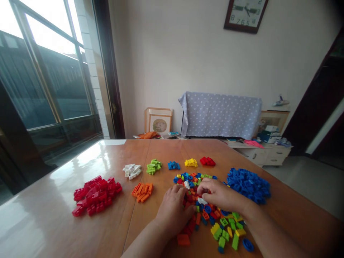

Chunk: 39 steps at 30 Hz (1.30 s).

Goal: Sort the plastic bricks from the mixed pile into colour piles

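My left hand [174,208] rests at the left side of a mixed pile of small toy bricks [206,208], its fingers curved and the thumb apart over red bricks. From the right, my right hand [219,193] reaches over the middle of the same pile with bent fingers and thumb drawn together. Just below its thumb lies a white brick [202,201]; whether the fingertips grip anything is hidden. Another white brick [187,184] sits between the two hands. Green and yellow bricks [228,229] spread toward the near side of the pile.
Sorted groups stand around: big red bricks [96,195], orange bricks [142,191], white bricks [132,171], lime bricks [154,166], small blue bricks [173,165], yellow bricks [190,162], small red bricks [207,161], and a large blue heap [248,184] beside my right forearm. The wooden table [113,229] carries everything.
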### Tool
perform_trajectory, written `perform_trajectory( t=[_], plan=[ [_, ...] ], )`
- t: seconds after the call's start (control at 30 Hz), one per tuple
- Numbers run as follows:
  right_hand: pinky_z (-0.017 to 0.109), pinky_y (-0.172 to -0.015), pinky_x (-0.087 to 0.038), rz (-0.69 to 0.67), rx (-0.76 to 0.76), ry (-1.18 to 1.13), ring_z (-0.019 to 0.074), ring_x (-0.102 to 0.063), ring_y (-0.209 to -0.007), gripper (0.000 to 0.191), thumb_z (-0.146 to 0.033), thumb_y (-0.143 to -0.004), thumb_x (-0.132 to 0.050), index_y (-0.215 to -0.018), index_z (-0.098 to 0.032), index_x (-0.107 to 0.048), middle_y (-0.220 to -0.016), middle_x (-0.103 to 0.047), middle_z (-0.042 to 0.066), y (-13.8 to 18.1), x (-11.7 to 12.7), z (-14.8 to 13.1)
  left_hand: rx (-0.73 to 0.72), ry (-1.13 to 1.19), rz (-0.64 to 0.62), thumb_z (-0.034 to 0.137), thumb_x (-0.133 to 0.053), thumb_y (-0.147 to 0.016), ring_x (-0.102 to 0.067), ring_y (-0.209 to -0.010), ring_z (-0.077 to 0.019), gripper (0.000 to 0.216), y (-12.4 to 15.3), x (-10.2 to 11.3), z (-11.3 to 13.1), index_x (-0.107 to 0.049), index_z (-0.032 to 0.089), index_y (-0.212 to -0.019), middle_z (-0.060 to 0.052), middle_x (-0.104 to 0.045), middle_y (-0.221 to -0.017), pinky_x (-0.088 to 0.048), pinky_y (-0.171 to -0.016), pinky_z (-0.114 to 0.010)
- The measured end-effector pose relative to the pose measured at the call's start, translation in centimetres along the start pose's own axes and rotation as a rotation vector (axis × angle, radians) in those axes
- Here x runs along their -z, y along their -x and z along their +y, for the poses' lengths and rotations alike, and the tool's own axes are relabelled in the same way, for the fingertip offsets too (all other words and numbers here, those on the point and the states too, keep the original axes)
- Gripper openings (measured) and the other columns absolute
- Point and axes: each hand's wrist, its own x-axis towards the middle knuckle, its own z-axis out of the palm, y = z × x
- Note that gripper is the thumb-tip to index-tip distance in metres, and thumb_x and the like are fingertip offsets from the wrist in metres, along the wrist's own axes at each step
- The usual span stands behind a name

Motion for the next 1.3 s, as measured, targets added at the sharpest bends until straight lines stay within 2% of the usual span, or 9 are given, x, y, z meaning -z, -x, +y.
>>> perform_trajectory(
  t=[0.13,0.23,0.37,0.5,0.8,0.9,1.03,1.2,1.3],
  plan=[
    [0.024,-0.072,-0.042,-0.012,-0.048,-0.038,0.0163,-0.062,-0.082,0.015,-0.017,-0.079,-0.057,-0.08,-0.02,-0.072,-0.087,-0.067,0.001,0.5,1.1,1.3,-0.014,0.028,0.031,0.03,-0.06,-0.087,-0.057,-0.108,-0.0249,0.025,-0.3,0.1,-0.2,-0.065,0.023,-0.11,-0.008,-0.061,-0.118,-0.046,-0.096,-0.036],
    [0.024,-0.069,-0.041,0.057,-0.119,-0.031,0.0165,-0.062,-0.08,0.016,-0.02,-0.081,-0.056,-0.084,-0.019,-0.072,-0.086,-0.069,0.001,0.6,1.9,2.9,-0.024,0.052,0.043,0.025,-0.057,-0.088,-0.058,-0.103,-0.0234,0.017,-0.4,0.2,-0.2,-0.066,0.023,-0.103,-0.008,-0.062,-0.111,-0.047,-0.092,-0.034],
    [0.024,-0.066,-0.037,0.154,-0.255,0.06,0.017,-0.06,-0.078,0.017,-0.022,-0.082,-0.053,-0.086,-0.019,-0.07,-0.083,-0.07,0.001,0.7,2.9,5.5,-0.036,0.082,0.047,0.02,-0.056,-0.087,-0.058,-0.102,-0.0227,0.017,-0.4,0.3,-0.1,-0.066,0.024,-0.1,-0.006,-0.062,-0.109,-0.047,-0.09,-0.033],
    [0.023,-0.064,-0.034,0.103,-0.373,0.151,0.0162,-0.059,-0.074,0.014,-0.023,-0.082,-0.054,-0.083,-0.019,-0.068,-0.079,-0.069,0.001,1.2,3.7,7.4,-0.042,0.103,0.049,0.017,-0.054,-0.086,-0.058,-0.104,-0.0226,0.025,-0.4,0.2,-0.2,-0.066,0.025,-0.106,-0.006,-0.063,-0.111,-0.046,-0.092,-0.033],
    [0.024,-0.056,-0.026,0.029,-0.514,0.218,0.0126,-0.051,-0.059,0.016,-0.022,-0.085,-0.051,-0.075,-0.018,-0.062,-0.066,-0.063,0.001,2.0,5.0,6.9,-0.046,0.102,0.04,0.02,-0.051,-0.089,-0.059,-0.105,-0.0227,0.028,-0.7,-0.1,-0.5,-0.068,0.025,-0.112,-0.007,-0.063,-0.114,-0.047,-0.093,-0.034],
    [0.025,-0.054,-0.024,-0.005,-0.483,0.211,0.0119,-0.048,-0.054,0.017,-0.019,-0.084,-0.051,-0.069,-0.018,-0.059,-0.058,-0.058,0.0,1.8,4.9,6.2,-0.052,0.102,0.039,0.022,-0.051,-0.09,-0.06,-0.104,-0.0227,0.027,-0.8,-0.2,-0.6,-0.068,0.025,-0.111,-0.008,-0.064,-0.113,-0.048,-0.093,-0.034],
    [0.025,-0.056,-0.026,0.011,-0.396,0.201,0.0125,-0.05,-0.061,0.018,-0.02,-0.083,-0.052,-0.067,-0.017,-0.059,-0.064,-0.061,0.0,1.2,4.0,5.5,-0.041,0.103,0.033,0.024,-0.052,-0.091,-0.061,-0.104,-0.0232,0.026,-0.8,0.0,-0.3,-0.069,0.024,-0.111,-0.008,-0.064,-0.114,-0.049,-0.093,-0.034],
    [0.022,-0.059,-0.032,0.029,-0.191,-0.014,0.0134,-0.055,-0.07,0.018,-0.023,-0.085,-0.051,-0.084,-0.017,-0.067,-0.073,-0.065,-0.002,0.8,2.7,4.2,-0.031,0.112,0.03,0.027,-0.053,-0.091,-0.062,-0.106,-0.0233,0.027,-0.7,0.3,0.0,-0.069,0.024,-0.113,-0.009,-0.064,-0.116,-0.049,-0.095,-0.035],
    [0.021,-0.06,-0.036,0.046,-0.198,-0.155,0.0143,-0.058,-0.071,0.024,-0.026,-0.088,-0.05,-0.098,-0.018,-0.07,-0.079,-0.068,-0.001,0.9,2.9,3.6,-0.035,0.123,0.04,0.028,-0.052,-0.092,-0.062,-0.108,-0.0236,0.028,-0.8,0.2,0.0,-0.069,0.024,-0.114,-0.009,-0.065,-0.116,-0.049,-0.096,-0.035]
  ],
)
